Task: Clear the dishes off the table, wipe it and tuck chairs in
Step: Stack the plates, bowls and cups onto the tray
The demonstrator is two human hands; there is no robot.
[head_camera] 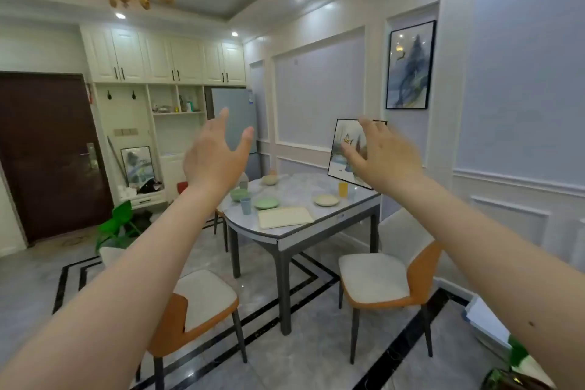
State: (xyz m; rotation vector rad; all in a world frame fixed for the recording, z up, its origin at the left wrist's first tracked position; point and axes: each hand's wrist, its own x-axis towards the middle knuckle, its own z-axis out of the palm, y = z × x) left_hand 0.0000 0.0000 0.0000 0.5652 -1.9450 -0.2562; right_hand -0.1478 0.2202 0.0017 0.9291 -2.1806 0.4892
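A marble-topped dining table (297, 190) stands ahead against the right wall. On it are a green bowl (238, 194), a blue cup (245, 206), a green plate (266, 203), a cream bowl (269, 179), a cream plate (326, 200), a yellow cup (343, 189) and a cream cloth (285, 217). Two orange-and-white chairs (202, 301) (380, 282) stand pulled out on the near side. My left hand (215, 155) and my right hand (383, 155) are raised in the air in front of me, fingers spread, holding nothing, well short of the table.
A framed picture (346, 149) leans on the wall at the table's back. Beyond are a fridge (235, 117), white cabinets (161, 54), a brown door (47, 152) and a green plant (118, 225). Papers (487, 323) lie on the floor at right.
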